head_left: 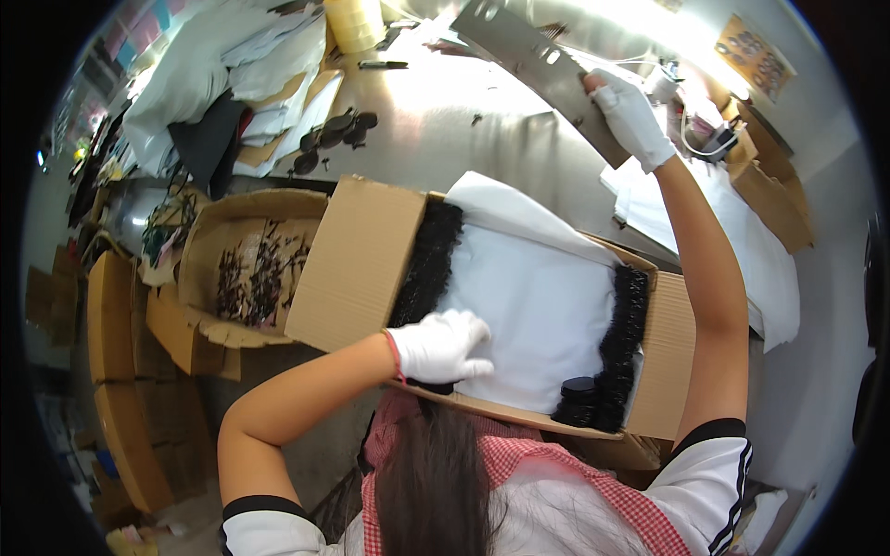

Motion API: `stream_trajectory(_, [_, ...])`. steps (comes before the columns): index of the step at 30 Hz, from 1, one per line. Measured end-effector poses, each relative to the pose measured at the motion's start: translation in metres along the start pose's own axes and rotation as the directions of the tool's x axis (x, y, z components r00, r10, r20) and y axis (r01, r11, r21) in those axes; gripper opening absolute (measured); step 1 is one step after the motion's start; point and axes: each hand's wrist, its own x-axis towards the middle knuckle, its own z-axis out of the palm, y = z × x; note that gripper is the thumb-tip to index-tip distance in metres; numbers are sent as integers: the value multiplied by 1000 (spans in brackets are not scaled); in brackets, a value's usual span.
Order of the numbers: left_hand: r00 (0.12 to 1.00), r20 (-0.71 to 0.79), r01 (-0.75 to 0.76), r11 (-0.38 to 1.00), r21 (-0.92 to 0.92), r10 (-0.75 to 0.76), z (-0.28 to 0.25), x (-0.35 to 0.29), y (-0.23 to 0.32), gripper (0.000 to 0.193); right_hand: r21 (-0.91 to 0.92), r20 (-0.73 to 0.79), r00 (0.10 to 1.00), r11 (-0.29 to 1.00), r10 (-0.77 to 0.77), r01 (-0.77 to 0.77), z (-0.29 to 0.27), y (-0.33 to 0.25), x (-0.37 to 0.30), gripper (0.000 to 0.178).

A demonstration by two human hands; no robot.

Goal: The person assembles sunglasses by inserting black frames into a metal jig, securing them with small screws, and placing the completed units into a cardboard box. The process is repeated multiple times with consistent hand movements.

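- White-gloved left hand (440, 345) lies flat and unclenched on a white sheet (533, 306) inside an open cardboard box (362, 259), near its front edge.
- Black parts (616, 347) line both sides of the sheet.
- Gloved right hand (632, 116) grasps a grey metal plate (533, 60), raised above the steel table (445, 120) behind the box.

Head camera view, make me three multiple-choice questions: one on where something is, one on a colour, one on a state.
1. Where does the left hand rest?
A. on the white sheet in the cardboard box
B. on the tape roll
C. on the floor

2. What colour are the gloves?
A. black
B. white
C. red

3. What is the right hand doing?
A. hanging empty
B. pressing the box flap
C. gripping a metal plate

A, the palm lies on the sheet; B, both gloves are white; C, the fingers wrap the plate's end.
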Motion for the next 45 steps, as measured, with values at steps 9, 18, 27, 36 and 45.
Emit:
stream_trajectory(9, [138, -927, 307, 875, 374, 348, -177, 2, -44, 126, 721, -56, 855, 614, 515, -322, 7, -156, -33, 47])
stream_trajectory(18, [205, -913, 135, 914, 382, 352, -218, -102, -111, 104, 128, -132, 949, 955, 285, -269, 94, -241, 6, 38])
stream_trajectory(27, [-182, -978, 187, 980, 66, 101, -209, -84, -163, 108, -180, -265, 959, 972, 102, -153, 115, -261, 30, 33])
stream_trajectory(36, [-166, -955, 109, 958, -265, -246, -196, -23, -169, 102, -189, -132, 970, 956, 203, -225, 114, -215, 82, 36])
stream_trajectory(45, [-359, -931, 63, 993, -101, -72, -181, -26, -178, 103, 65, 24, 985, 983, 172, -173, 118, -213, 97, 35])
